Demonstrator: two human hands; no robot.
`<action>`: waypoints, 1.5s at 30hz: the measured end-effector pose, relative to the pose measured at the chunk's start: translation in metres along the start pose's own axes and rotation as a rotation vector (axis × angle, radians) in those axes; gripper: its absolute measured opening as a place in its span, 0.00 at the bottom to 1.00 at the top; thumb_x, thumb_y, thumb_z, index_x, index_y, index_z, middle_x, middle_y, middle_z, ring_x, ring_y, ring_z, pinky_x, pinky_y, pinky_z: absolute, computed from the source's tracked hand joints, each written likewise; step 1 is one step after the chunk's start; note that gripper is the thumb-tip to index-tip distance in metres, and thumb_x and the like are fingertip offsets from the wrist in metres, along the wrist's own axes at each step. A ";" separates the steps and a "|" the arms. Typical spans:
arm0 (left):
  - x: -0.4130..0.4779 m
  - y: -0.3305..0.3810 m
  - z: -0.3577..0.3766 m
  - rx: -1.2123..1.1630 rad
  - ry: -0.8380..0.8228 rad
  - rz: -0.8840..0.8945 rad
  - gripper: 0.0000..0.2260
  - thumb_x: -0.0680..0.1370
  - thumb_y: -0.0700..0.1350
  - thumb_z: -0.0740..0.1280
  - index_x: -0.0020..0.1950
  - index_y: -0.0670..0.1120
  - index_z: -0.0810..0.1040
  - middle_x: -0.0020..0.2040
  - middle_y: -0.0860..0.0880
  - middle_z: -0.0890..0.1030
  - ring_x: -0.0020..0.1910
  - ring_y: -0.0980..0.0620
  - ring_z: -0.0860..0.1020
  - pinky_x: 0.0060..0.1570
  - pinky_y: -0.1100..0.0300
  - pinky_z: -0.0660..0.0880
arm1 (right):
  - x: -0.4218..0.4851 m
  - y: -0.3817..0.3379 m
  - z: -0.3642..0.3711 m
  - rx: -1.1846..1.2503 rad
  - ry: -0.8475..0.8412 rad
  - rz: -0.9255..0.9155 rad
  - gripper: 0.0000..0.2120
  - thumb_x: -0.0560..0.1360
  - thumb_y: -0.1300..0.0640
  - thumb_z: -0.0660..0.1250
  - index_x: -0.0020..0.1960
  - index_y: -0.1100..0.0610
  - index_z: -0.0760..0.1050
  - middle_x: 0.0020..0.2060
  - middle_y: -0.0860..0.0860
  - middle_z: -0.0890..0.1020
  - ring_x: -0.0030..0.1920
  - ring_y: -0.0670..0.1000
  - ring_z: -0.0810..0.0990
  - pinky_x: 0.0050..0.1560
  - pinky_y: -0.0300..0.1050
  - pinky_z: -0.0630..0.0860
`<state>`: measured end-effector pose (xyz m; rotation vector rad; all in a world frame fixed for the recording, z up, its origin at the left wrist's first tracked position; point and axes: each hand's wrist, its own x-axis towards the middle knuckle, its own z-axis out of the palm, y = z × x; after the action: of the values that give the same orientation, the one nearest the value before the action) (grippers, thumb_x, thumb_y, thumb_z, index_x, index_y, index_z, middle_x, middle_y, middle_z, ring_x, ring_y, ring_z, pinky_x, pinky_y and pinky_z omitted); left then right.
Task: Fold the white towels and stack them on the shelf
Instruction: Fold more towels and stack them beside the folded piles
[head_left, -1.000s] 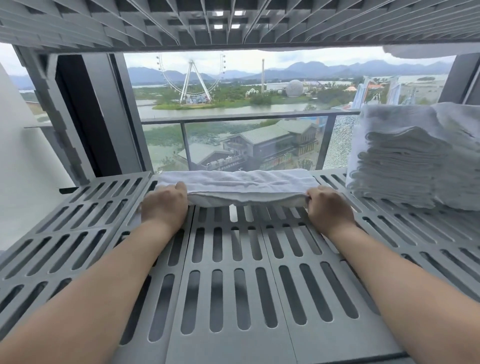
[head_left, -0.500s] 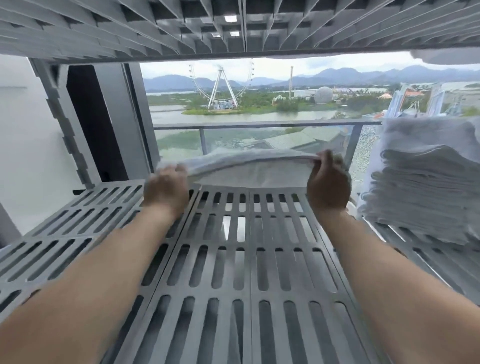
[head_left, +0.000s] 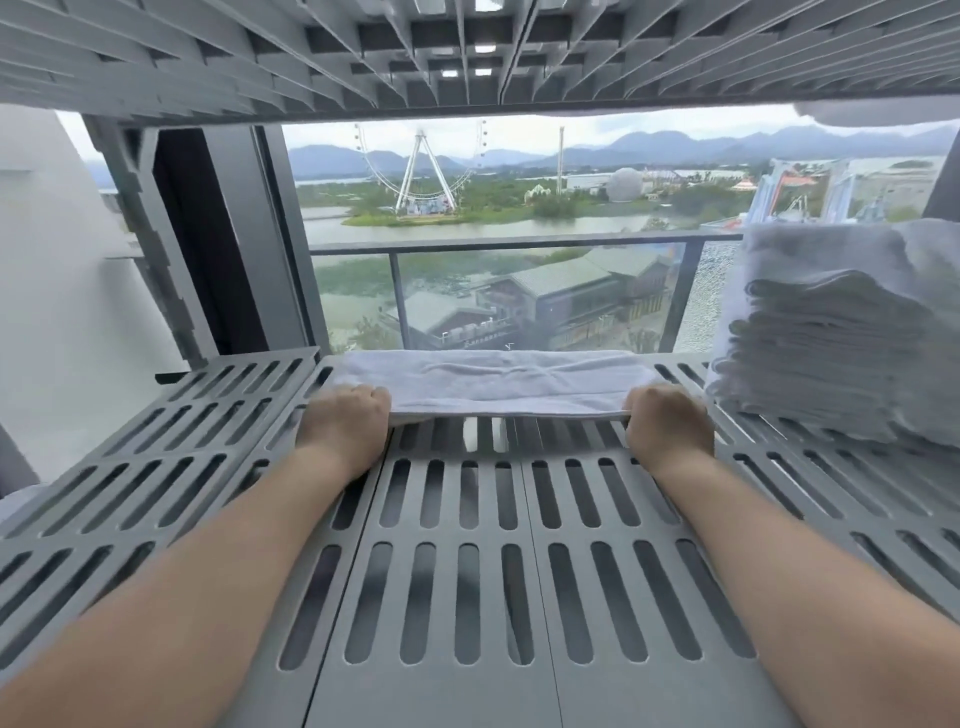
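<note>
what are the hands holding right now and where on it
One folded white towel: the left hand grips the left end of its near edge, the right hand the right end. It lies across the back of the slotted shelf.

grey slotted shelf (head_left: 467, 597), long oval cutouts all over it. one folded white towel (head_left: 493, 382) lies along the back edge, and a tall stack of folded towels (head_left: 841, 338) sits at the right.

One head-worn wide-angle view looks forward and slightly down from the near edge of the slatted shelf (head_left: 452, 691), close over it (straight lines bow at the sides), facing the towel (head_left: 493, 382) at the far edge and the window (head_left: 519, 171) beyond.
</note>
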<state>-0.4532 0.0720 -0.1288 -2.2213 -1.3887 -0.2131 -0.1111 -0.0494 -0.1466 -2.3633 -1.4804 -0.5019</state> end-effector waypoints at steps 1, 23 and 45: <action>-0.004 -0.002 0.000 0.001 -0.003 0.012 0.15 0.78 0.37 0.52 0.57 0.47 0.74 0.53 0.47 0.79 0.51 0.45 0.77 0.42 0.54 0.72 | -0.008 0.000 -0.003 0.004 0.006 -0.009 0.13 0.68 0.70 0.58 0.42 0.59 0.79 0.42 0.54 0.78 0.44 0.58 0.77 0.41 0.45 0.71; -0.211 0.003 -0.098 -0.028 0.085 -0.059 0.13 0.73 0.30 0.57 0.48 0.47 0.72 0.29 0.51 0.69 0.23 0.51 0.63 0.24 0.58 0.62 | -0.215 0.006 -0.107 -0.043 -0.001 -0.087 0.08 0.71 0.68 0.60 0.42 0.60 0.76 0.40 0.56 0.77 0.35 0.57 0.75 0.32 0.44 0.72; -0.266 0.018 -0.132 -0.188 0.081 -0.105 0.12 0.74 0.38 0.61 0.37 0.51 0.80 0.40 0.51 0.80 0.35 0.48 0.77 0.35 0.57 0.73 | -0.272 0.005 -0.134 0.004 0.142 -0.110 0.11 0.75 0.61 0.60 0.46 0.60 0.82 0.40 0.57 0.81 0.44 0.58 0.79 0.45 0.48 0.77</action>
<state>-0.5444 -0.2116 -0.1248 -2.2626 -1.4958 -0.4838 -0.2346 -0.3260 -0.1488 -2.2019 -1.5504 -0.6785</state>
